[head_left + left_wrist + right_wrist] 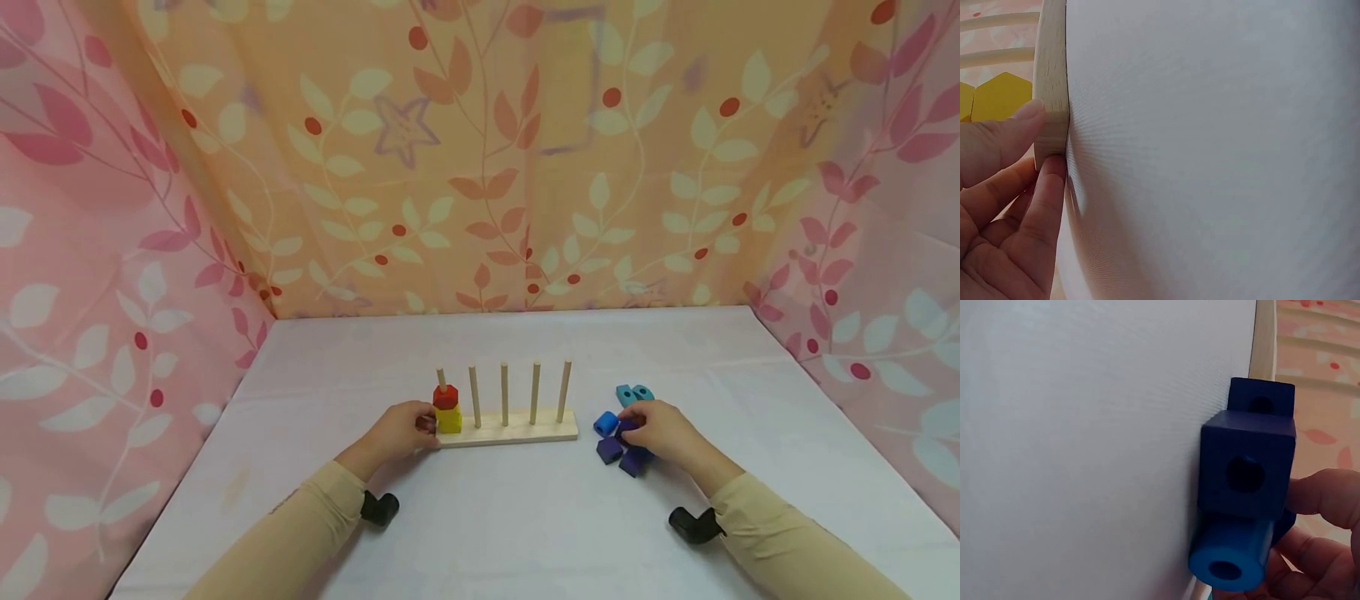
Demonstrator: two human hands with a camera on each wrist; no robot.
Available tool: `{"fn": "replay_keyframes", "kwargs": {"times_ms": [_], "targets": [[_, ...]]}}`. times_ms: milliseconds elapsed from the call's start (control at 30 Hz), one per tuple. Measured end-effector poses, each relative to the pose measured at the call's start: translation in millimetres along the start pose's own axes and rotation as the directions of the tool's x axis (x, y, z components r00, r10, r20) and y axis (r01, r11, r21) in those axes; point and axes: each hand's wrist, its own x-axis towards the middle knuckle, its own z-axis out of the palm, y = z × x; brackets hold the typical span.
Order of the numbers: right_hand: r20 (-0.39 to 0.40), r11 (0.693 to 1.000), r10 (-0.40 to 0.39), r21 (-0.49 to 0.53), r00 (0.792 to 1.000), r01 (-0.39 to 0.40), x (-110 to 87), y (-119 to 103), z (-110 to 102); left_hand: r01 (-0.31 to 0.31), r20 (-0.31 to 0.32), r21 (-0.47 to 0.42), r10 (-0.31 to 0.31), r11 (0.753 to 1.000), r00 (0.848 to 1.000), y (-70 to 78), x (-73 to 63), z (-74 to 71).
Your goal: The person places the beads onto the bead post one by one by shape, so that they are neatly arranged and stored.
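Note:
A wooden peg board [510,427] with several upright pegs stands on the table. At its left end my left hand [397,433] grips the base, thumb [1027,112] on its edge and a fingertip against the end face. A red block [446,397] sits above yellow blocks [450,420] on the leftmost peg. To the right of the board, my right hand [663,432] pinches a dark purple block [627,431] among a cluster. Close around it lie more purple blocks [610,451] and a blue cylinder [1229,556], with holes through them.
Two light blue blocks [626,396] lie just behind the right hand. White cloth covers the table [510,533]. Patterned fabric walls [480,167] rise at the back and both sides. A black wrist device [696,525] sits at each sleeve cuff.

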Motion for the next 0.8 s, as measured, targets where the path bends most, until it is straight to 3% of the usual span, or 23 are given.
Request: {"fn": "replay_keyframes", "kwargs": {"times_ms": [167,367,600,800], "targets": [[-0.017,0.995,-0.011,0.097,1.000,0.013,-3.9,-2.6,-9.5,-0.002,0.000,0.000,0.002,1.000,1.000,-0.4,-0.4,0.8],[-0.024,0.961,0.010,0.277,1.000,-0.003,-7.0,-10.1,-23.3,-0.002,-0.006,-0.007,0.002,1.000,1.000,-0.9,-0.6,0.3],[-0.056,0.953,0.032,0.304,0.998,-0.013,-4.4,-16.8,-35.0,0.003,-0.005,-0.012,-0.003,1.000,1.000,-0.1,-1.0,0.5],[-0.101,0.954,0.002,0.300,0.995,0.029,-6.1,-37.5,-50.0,0.006,-0.005,-0.018,-0.006,1.000,1.000,-0.3,-1.4,0.3]]}}
